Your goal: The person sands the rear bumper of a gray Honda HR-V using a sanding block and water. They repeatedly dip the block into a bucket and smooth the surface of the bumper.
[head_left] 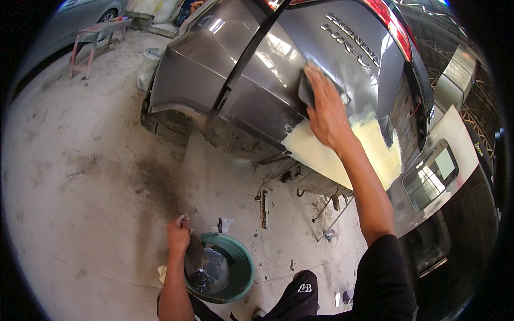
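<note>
My right hand (pixel 325 109) lies on the tailgate of a grey car (pixel 257 80), fingers stretched forward over a dark sanding pad (pixel 306 91) pressed against the panel. Whitish wet smears show around the pad. Below the hand, a broad patch of pale yellow filler (pixel 377 144) covers the lower tailgate. My left hand (pixel 178 235) is closed beside a green bucket (pixel 250 267) of dark water. From its fingers a dark grey, limp piece (pixel 194 255) hangs at the bucket's rim; I cannot tell whether it is cloth or sheet.
The car's rear bumper is off, with bare metal and loose wiring below. Dark dust (pixel 155 184) and scraps lie on the concrete floor (pixel 80 214). A small stand (pixel 88 45) and another car (pixel 59 32) are at the far left. A pale panel with a window (pixel 431 174) stands at right.
</note>
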`<state>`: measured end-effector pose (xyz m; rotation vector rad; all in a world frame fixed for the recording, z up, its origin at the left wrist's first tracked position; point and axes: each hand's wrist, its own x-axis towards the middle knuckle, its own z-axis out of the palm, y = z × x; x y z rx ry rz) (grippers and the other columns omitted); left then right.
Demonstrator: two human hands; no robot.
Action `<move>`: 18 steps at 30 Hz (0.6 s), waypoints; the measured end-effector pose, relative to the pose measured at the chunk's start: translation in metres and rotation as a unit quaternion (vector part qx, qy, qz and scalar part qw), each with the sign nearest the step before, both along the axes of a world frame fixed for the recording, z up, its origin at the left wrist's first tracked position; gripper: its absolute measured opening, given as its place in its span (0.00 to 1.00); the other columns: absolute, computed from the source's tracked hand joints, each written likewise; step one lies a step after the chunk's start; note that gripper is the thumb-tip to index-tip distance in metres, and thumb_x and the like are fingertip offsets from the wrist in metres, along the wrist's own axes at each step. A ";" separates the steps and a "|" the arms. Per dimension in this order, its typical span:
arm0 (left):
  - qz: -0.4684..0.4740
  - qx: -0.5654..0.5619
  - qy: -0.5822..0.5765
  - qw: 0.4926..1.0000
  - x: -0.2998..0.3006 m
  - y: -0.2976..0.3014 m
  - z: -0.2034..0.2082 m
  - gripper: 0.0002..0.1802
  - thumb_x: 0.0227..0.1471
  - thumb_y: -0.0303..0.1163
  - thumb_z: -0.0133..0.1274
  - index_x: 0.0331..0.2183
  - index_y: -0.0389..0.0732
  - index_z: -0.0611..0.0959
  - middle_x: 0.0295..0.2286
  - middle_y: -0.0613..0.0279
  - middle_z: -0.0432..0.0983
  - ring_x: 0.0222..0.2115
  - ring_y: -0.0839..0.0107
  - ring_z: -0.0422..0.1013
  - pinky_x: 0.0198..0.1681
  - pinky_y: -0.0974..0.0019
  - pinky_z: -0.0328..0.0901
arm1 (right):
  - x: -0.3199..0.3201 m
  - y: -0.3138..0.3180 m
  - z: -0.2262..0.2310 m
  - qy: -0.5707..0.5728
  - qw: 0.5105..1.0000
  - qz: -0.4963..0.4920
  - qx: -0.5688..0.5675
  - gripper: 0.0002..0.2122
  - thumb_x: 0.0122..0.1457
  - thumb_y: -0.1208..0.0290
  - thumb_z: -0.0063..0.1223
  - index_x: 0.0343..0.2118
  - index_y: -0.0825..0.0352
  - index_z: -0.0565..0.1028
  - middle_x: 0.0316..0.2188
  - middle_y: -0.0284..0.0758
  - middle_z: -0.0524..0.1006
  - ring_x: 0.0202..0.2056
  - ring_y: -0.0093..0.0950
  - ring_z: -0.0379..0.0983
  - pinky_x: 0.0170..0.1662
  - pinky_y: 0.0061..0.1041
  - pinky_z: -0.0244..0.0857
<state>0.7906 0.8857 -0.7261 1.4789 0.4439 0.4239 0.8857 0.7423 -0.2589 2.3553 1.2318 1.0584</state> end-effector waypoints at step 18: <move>0.004 0.011 0.008 1.000 -0.011 0.003 0.016 0.16 0.53 0.32 0.49 0.39 0.31 0.81 0.29 0.47 0.79 0.30 0.63 0.75 0.38 0.65 0.66 | -0.003 -0.010 -0.003 -0.058 0.992 -0.051 -0.100 0.36 0.47 0.77 0.57 0.60 0.70 0.53 0.63 0.45 0.53 0.65 0.40 0.46 0.67 0.40 0.40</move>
